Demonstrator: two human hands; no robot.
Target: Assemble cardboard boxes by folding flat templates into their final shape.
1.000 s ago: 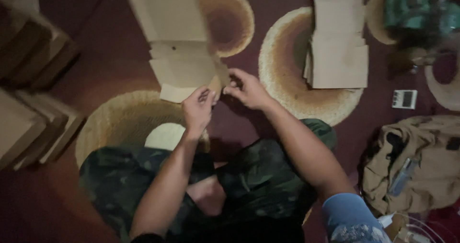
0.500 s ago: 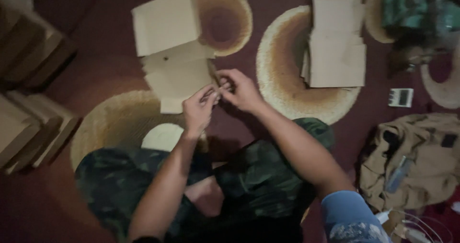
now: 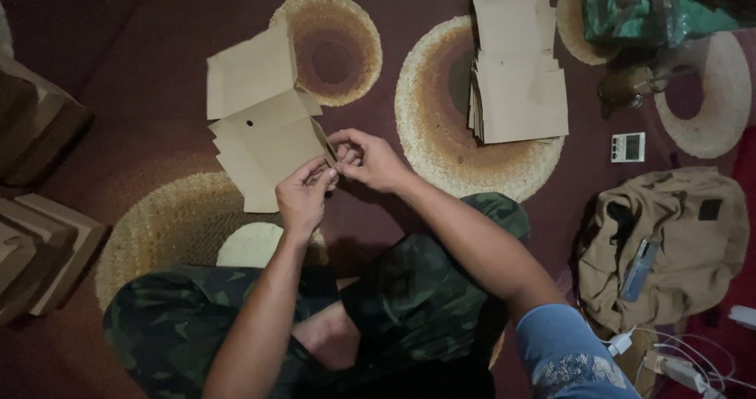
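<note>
- The flat brown die-cut cardboard box blank (image 3: 264, 135) is held above the dark maroon floor (image 3: 157, 21), partly folded with its flaps open.
- Left hand (image 3: 303, 198) and right hand (image 3: 370, 159) both pinch its right edge.
- A stack of unfolded brown cardboard blanks (image 3: 516, 68) waits on a round woven mat (image 3: 429, 143).

Both forearms are bare, and the left hand (image 3: 303, 197) and right hand (image 3: 370, 159) wear no gloves or rings. A light blue short sleeve (image 3: 571, 356) with a pale printed pattern covers the right upper arm. Just left of that sleeve, dark green camouflage trousers (image 3: 409, 297) cover the folded legs.
</note>
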